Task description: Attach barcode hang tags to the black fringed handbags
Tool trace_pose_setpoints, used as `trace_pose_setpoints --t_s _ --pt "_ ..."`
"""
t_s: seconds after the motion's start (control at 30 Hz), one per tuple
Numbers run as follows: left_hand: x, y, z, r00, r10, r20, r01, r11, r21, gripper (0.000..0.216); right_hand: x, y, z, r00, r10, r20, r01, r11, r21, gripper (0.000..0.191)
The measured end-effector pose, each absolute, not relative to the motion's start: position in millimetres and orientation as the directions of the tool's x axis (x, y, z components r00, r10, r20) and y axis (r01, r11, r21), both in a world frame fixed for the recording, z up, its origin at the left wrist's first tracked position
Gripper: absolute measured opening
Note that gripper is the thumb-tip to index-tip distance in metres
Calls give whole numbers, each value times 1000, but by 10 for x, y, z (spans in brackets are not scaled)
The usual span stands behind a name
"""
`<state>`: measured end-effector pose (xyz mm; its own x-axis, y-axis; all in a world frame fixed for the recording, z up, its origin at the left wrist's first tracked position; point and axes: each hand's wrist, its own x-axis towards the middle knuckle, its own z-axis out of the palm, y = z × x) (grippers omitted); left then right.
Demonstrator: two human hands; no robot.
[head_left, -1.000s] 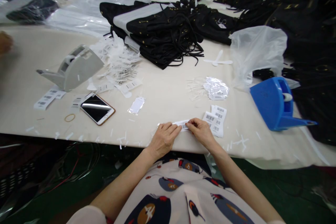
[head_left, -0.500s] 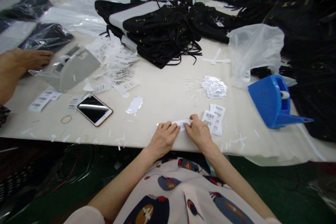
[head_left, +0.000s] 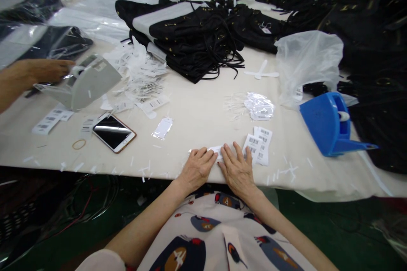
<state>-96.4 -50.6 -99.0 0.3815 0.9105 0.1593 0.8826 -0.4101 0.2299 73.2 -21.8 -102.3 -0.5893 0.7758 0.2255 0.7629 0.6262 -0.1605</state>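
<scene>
My left hand (head_left: 197, 166) lies on the near edge of the white table (head_left: 203, 110), its curled fingertips pressing down one end of a small white barcode tag (head_left: 217, 151). My right hand (head_left: 237, 167) lies flat with its fingers stretched out over the tag's other end. A small stack of barcode labels (head_left: 258, 145) sits just right of my right hand.
A blue tape dispenser (head_left: 329, 123) stands at the right, a grey one (head_left: 85, 82) at the left with another person's hand (head_left: 41, 70) on it. A phone (head_left: 114, 132), a rubber band (head_left: 78, 144), a heap of tags (head_left: 141, 77), black garments (head_left: 203, 36) and a plastic bag (head_left: 307, 65) lie about.
My right hand went from pinching the tag's end to lying flat over it. Another person's hand came in from the left to the grey dispenser.
</scene>
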Motion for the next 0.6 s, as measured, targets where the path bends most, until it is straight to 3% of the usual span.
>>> trace_pose_setpoints --t_s 0.2,0.37,0.53,0.6 --pt "-955 -548 -981 341 922 183 874 -383 299 28 701 -244 -1018 -643 711 284 694 698 -177 39" --pt "-957 -558 -1066 292 911 290 883 -373 286 26 696 -116 -1160 -671 575 467 667 744 42 38" --pt "-918 -395 -1364 231 709 666 913 -395 104 22 778 149 -1453 -725 302 619 562 779 279 28" --pt "-904 -323 -1491 217 604 767 930 -367 26 27 810 212 -1578 -687 331 647 607 751 260 23"
